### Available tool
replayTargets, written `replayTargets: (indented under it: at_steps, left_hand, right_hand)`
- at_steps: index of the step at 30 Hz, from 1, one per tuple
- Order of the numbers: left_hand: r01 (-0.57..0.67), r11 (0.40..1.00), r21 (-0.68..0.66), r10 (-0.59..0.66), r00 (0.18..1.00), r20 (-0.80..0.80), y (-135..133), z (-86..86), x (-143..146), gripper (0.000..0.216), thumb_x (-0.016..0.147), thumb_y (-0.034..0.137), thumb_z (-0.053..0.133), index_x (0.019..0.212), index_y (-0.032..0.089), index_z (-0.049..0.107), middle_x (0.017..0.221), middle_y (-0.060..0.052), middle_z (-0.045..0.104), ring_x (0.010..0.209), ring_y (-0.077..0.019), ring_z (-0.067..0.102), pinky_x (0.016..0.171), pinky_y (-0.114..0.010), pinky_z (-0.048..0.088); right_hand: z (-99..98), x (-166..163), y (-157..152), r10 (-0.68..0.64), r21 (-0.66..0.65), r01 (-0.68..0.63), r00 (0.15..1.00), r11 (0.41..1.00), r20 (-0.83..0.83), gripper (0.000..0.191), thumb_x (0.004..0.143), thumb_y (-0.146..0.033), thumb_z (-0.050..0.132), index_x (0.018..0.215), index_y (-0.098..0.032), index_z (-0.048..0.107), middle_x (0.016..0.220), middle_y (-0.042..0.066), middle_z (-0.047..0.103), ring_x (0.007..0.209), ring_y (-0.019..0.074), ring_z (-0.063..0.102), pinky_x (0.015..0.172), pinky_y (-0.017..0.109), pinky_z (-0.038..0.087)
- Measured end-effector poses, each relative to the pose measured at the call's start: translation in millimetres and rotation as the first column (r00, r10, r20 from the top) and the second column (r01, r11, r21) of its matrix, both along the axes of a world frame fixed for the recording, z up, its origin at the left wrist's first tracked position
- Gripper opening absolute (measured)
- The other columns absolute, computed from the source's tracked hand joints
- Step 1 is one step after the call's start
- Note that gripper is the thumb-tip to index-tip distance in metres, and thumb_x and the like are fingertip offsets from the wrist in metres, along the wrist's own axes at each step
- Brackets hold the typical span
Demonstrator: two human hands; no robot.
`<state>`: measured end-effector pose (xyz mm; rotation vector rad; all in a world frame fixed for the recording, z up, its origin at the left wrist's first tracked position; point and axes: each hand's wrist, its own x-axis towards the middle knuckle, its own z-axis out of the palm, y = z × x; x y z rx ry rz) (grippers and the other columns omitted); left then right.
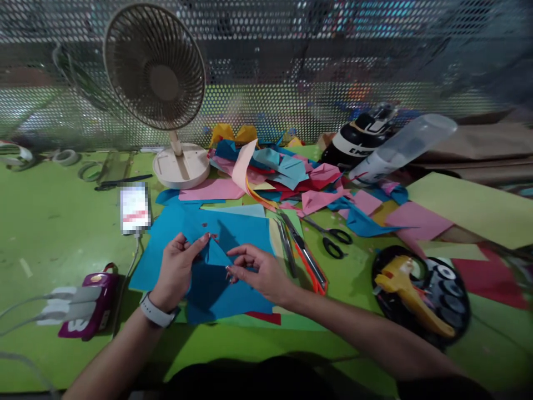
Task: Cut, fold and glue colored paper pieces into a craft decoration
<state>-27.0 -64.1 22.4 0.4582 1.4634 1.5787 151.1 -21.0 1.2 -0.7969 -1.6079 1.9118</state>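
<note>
Between my two hands is a folded piece of blue paper [217,254], raised a little above the sheets below. My left hand [180,265], with a white watch band on the wrist, pinches its left side between thumb and fingers. The thumb and fingertips of my right hand [259,272] close on its right corner. Beneath lie flat blue paper sheets [237,297], with a few small red scraps showing near the fold. An orange utility knife [310,261] and tweezers [287,247] lie just right of my right hand.
Black-handled scissors [333,241] lie beyond the knife. A heap of folded coloured paper [287,172] sits behind. A fan [179,161] stands back left, near a phone [135,208] and a purple power strip [94,305]. A glue gun [412,294] rests in a black tray at right.
</note>
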Motion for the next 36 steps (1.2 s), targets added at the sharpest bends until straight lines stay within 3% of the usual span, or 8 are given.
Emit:
replayTargets:
  at_steps: [4, 5, 7, 10, 13, 18, 25, 36]
  left_hand:
    - [-0.007, 1.000, -0.007, 0.007, 0.998, 0.064, 2, 6.1, -8, 0.048, 0.054, 0.029, 0.088, 0.061, 0.019, 0.041, 0.053, 0.008, 0.055, 0.046, -0.0050, 0.049, 0.043, -0.016, 0.036]
    - [0.024, 0.999, -0.024, -0.022, 0.996, 0.089, 1, 6.9, -8, 0.046, 0.054, 0.028, 0.088, 0.062, 0.018, 0.044, 0.055, 0.007, 0.058, 0.047, -0.0052, 0.050, 0.043, -0.015, 0.037]
    - [0.129, 0.990, -0.053, -0.120, 0.983, 0.142, 0, 6.9, -5, 0.042, 0.055, 0.027, 0.088, 0.064, 0.018, 0.048, 0.056, 0.006, 0.061, 0.046, -0.0049, 0.051, 0.042, -0.015, 0.036]
    - [0.260, 0.964, -0.056, -0.243, 0.946, 0.216, -3, 3.9, -1, 0.043, 0.056, 0.026, 0.088, 0.062, 0.018, 0.046, 0.060, 0.003, 0.067, 0.049, -0.0067, 0.058, 0.043, -0.014, 0.039]
    - [0.330, 0.943, -0.037, -0.309, 0.912, 0.272, -5, 0.4, 2, 0.041, 0.057, 0.023, 0.087, 0.063, 0.017, 0.047, 0.073, -0.002, 0.073, 0.065, -0.0120, 0.068, 0.053, -0.017, 0.048]
    - [0.384, 0.924, 0.005, -0.371, 0.890, 0.266, -6, -2.7, 3, 0.033, 0.063, 0.021, 0.084, 0.071, 0.017, 0.053, 0.074, -0.002, 0.074, 0.073, -0.0155, 0.071, 0.061, -0.021, 0.053]
    - [0.298, 0.955, 0.000, -0.288, 0.924, 0.252, -6, -6.9, 5, 0.040, 0.059, 0.021, 0.087, 0.062, 0.018, 0.046, 0.071, -0.001, 0.074, 0.073, -0.0159, 0.071, 0.059, -0.018, 0.052]
    - [0.387, 0.909, -0.157, -0.313, 0.880, 0.356, -9, -11.4, 5, 0.026, 0.057, 0.029, 0.088, 0.074, 0.017, 0.072, 0.078, -0.001, 0.075, 0.056, -0.0099, 0.063, 0.047, -0.019, 0.049]
  right_hand:
    - [4.6, 8, 8, -0.033, 0.303, 0.030, 0.999, 0.952, 0.007, 0.019, 0.089, -0.032, 0.057, 0.103, -0.019, 0.062, 0.076, 0.003, 0.067, 0.070, 0.0153, 0.066, 0.066, 0.031, 0.056]
    - [4.8, 10, 11, -0.050, 0.466, 0.043, 0.999, 0.884, 0.001, 0.019, 0.090, -0.028, 0.055, 0.106, -0.019, 0.062, 0.085, 0.006, 0.068, 0.079, 0.0164, 0.067, 0.071, 0.032, 0.055]
    - [3.6, 12, 17, -0.041, 0.767, 0.034, 0.999, 0.641, -0.010, 0.025, 0.090, -0.019, 0.054, 0.114, -0.022, 0.062, 0.108, 0.010, 0.066, 0.100, 0.0191, 0.062, 0.084, 0.036, 0.052]
    - [-0.1, 13, 23, 0.035, 0.959, -0.041, 0.999, 0.280, 0.033, 0.029, 0.091, -0.014, 0.051, 0.117, -0.023, 0.062, 0.123, 0.009, 0.061, 0.115, 0.0202, 0.055, 0.092, 0.038, 0.048]
    - [-2.1, 14, 24, 0.066, 0.990, -0.061, 0.996, 0.124, 0.053, 0.027, 0.093, -0.014, 0.048, 0.114, -0.022, 0.063, 0.116, 0.006, 0.067, 0.110, 0.0172, 0.057, 0.087, 0.034, 0.048]
    - [-0.3, 15, 26, 0.102, 0.996, -0.024, 0.995, 0.082, 0.015, 0.022, 0.094, -0.015, 0.049, 0.110, -0.021, 0.064, 0.107, 0.003, 0.071, 0.097, 0.0150, 0.060, 0.082, 0.032, 0.047]
    - [-5.9, 16, 27, 0.092, 0.984, -0.032, 0.996, 0.173, 0.017, 0.020, 0.095, -0.021, 0.050, 0.106, -0.022, 0.066, 0.109, 0.005, 0.070, 0.097, 0.0161, 0.060, 0.081, 0.032, 0.047]
    - [-6.6, 17, 25, -0.031, 0.998, -0.056, 0.998, -0.028, 0.056, 0.022, 0.093, -0.015, 0.051, 0.109, -0.019, 0.065, 0.111, 0.006, 0.068, 0.102, 0.0165, 0.058, 0.083, 0.031, 0.047]
